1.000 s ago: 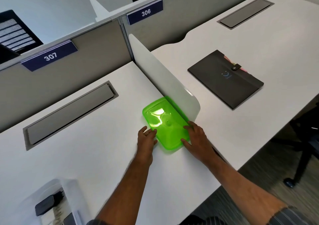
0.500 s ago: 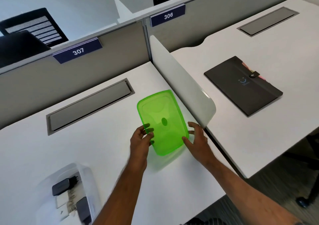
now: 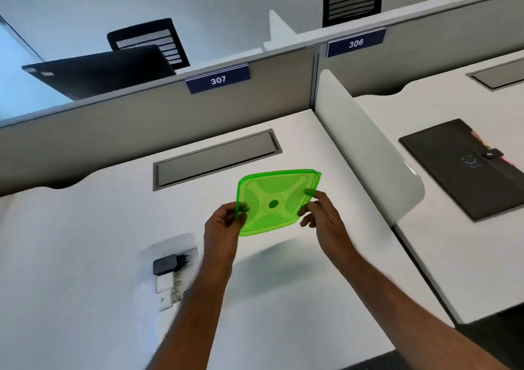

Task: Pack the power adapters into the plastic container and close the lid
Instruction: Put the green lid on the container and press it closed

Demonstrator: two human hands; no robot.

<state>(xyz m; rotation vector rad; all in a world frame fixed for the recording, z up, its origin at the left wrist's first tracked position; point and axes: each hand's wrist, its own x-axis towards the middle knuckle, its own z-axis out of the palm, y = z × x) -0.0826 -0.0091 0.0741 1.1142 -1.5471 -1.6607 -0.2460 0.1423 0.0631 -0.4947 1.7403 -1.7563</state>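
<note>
A translucent green lid (image 3: 273, 199) hangs in the air above the white desk (image 3: 85, 242), tilted with its patterned face toward me. My left hand (image 3: 224, 225) pinches its left edge and my right hand (image 3: 320, 213) grips its right edge. Lower left, a clear plastic container (image 3: 154, 249) rests on the desk, blurred and partly hidden by my left forearm. Inside it lie a black power adapter (image 3: 167, 264) with its prongs to the right and white adapters (image 3: 166, 290) below it.
A grey cable hatch (image 3: 215, 158) is set into the desk behind the lid. A white divider panel (image 3: 368, 148) stands on the right, with a dark folder (image 3: 465, 165) on the neighbouring desk. A grey partition (image 3: 141, 120) labelled 307 closes the back.
Both hands have lifted the green lid off the desk beside the divider and carried it left and up. My view swung left, so the container with adapters shows more fully.
</note>
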